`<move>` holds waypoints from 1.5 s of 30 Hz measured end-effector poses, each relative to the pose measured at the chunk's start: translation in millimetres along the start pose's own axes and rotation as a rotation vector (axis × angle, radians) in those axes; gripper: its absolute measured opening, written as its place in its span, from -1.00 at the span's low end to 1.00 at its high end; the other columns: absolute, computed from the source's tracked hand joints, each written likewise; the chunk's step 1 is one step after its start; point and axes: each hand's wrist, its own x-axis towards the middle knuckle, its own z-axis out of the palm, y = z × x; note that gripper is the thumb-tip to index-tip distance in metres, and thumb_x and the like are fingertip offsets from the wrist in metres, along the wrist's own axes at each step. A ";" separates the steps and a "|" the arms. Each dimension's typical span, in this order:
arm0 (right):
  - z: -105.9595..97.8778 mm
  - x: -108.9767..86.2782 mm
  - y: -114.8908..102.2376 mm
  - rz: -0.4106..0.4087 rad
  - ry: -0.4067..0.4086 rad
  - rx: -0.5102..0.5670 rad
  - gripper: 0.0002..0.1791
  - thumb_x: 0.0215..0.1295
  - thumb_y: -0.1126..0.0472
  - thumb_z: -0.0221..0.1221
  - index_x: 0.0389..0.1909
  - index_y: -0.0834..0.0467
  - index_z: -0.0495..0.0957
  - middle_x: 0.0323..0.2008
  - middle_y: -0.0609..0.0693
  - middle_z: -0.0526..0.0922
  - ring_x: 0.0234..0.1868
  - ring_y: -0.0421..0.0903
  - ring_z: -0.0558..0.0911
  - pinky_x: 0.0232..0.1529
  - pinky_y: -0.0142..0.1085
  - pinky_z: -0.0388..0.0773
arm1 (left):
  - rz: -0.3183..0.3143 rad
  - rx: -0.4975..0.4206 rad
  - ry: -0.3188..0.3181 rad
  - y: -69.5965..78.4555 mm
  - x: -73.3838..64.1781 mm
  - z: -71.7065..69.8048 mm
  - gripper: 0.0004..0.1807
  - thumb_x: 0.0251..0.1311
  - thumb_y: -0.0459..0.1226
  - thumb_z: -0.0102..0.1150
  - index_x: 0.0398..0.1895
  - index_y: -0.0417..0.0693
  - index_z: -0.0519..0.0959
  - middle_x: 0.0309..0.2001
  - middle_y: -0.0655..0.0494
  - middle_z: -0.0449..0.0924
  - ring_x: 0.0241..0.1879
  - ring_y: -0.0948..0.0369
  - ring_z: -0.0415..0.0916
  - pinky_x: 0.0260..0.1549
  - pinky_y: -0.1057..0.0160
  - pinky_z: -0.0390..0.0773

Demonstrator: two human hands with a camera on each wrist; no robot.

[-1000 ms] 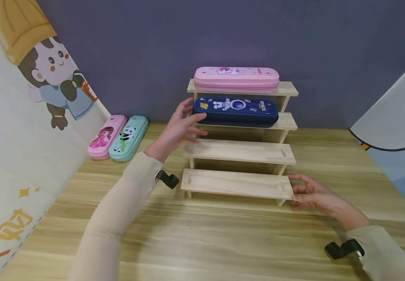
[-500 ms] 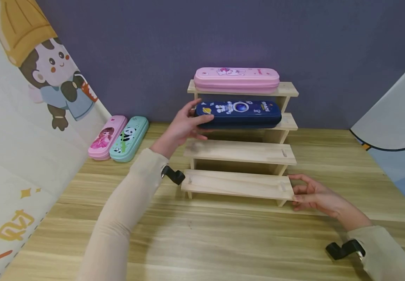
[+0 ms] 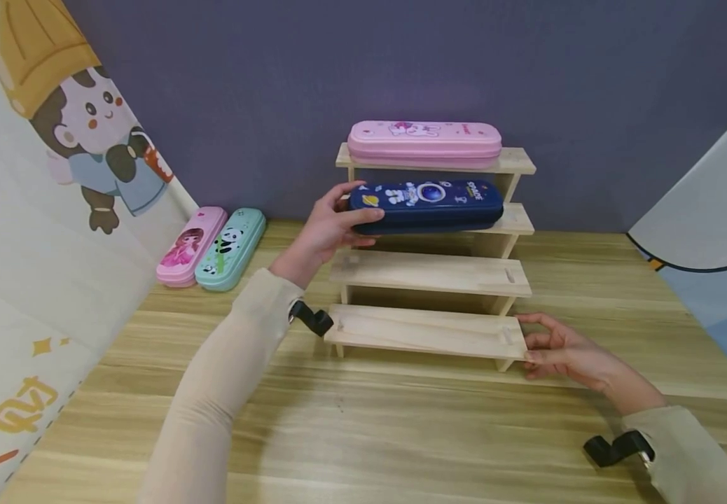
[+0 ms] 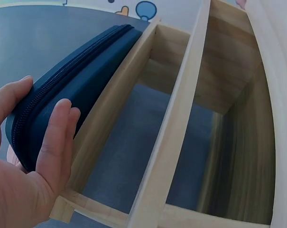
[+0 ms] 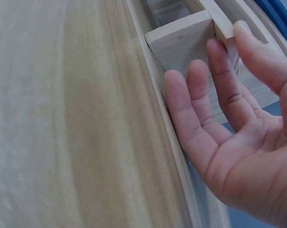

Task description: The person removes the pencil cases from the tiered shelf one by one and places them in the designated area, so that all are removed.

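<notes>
**A blue pencil case in one hand, a wooden shelf by the other**

The left hand [image 3: 321, 234] holds the left end of the dark blue pencil case [image 3: 426, 205]. The thumb lies on top and the fingers curl round the end, so the hand grips it. In the left wrist view the fingers [image 4: 55, 137] press on the zipper side of the case. The case sits on the second step from the top of the wooden step shelf [image 3: 429, 273]. Its left end looks a little lifted off the wood.

The right hand [image 3: 568, 352] rests at the right end of the lowest step. Its fingers are straight and spread a bit, and they touch the wood. In the right wrist view the fingertips [image 5: 219, 61] lie against the end of the board. This hand holds nothing.

A pink pencil case [image 3: 424, 142] lies on the top step. Two more cases lie side by side on the table [image 3: 401, 434] at the left, a pink one with a girl [image 3: 190, 246] and a green one with a panda [image 3: 231, 248], touching each other. Both sleeves are beige.
</notes>
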 end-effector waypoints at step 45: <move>-1.0 -0.6 1.6 -0.008 0.004 0.011 -0.37 0.43 0.55 -0.02 0.31 -0.15 0.29 -0.10 -0.01 0.66 -0.17 -0.08 0.70 -0.11 -0.14 0.75 | 0.119 -0.105 0.070 -10.3 -66.2 -48.8 -0.34 -0.03 -0.73 0.17 0.06 0.03 0.33 0.12 -0.06 0.16 0.12 -0.13 0.31 -0.43 0.03 0.78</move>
